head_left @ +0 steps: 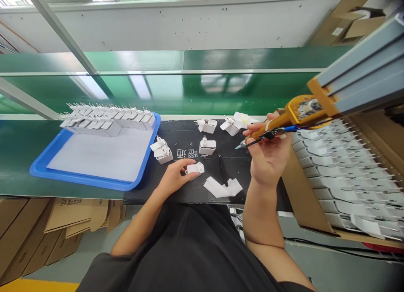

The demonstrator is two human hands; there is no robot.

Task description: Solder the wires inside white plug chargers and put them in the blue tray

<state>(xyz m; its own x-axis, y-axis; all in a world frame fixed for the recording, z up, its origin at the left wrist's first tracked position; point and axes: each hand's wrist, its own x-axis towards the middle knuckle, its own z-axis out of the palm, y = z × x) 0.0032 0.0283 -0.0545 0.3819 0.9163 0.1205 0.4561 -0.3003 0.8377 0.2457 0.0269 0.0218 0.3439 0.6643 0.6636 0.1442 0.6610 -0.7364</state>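
Note:
My left hand [176,174] pinches a white plug-adapter housing [195,168] between thumb and fingers, low over the black mat [186,191]. In my right hand [271,153] is an orange dispensing pen [260,130] with a pale blue nozzle, its tip pointing down and left. The tip is apart from the housing. Around them on the mat stand several white adapters with loose caps and pins, one [207,146] just beyond my left hand and another [162,151] to its left. Black tweezers [222,168] lie with one end on a folded white wipe [217,187].
A blue tray [91,183] at left bears rows of white adapters [109,119]. At right, a cardboard box [296,195] holds many more [341,170]. A grey-blue housing [362,69] joined to the pen looms at upper right. Another white wipe [246,118] lies at the back.

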